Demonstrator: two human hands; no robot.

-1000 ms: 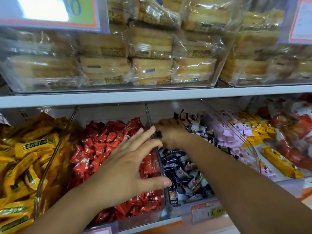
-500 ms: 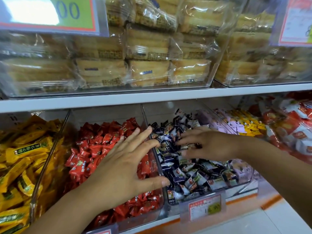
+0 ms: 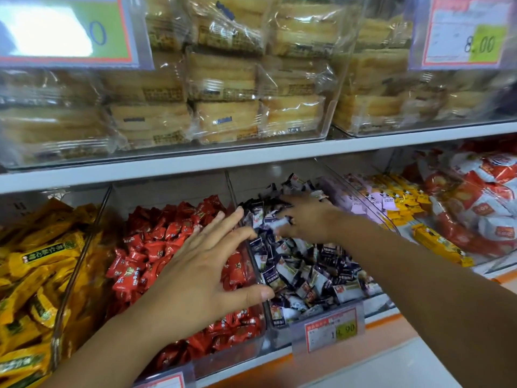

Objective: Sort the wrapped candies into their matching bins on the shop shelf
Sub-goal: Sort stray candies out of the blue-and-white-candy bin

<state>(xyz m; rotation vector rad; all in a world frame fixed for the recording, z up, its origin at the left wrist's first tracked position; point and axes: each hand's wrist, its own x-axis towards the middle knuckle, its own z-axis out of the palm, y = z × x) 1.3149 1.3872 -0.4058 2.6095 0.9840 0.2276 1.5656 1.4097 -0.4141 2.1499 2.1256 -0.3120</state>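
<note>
left hand [image 3: 207, 264] splayed, right hand [image 3: 306, 221] outstretched

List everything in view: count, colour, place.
yellow candies: many, yellow-gold, leftmost bin, lower shelf
red candies: many, red, second bin from left
dark blue and white candies: many, third bin
lilac and yellow packets: many, fourth bin
red and white packs: several, far right, lower shelf
wrapped pastries: many, tan in clear film, upper shelf bins
price tags: four, red-bordered, two up top, two on the lower shelf front
shelf board: one, white, between the tiers
left hand: one, fingers spread, over the red candies, thumb at the divider
right hand: one, on the dark blue and white candies, blurred, grip unclear
</note>
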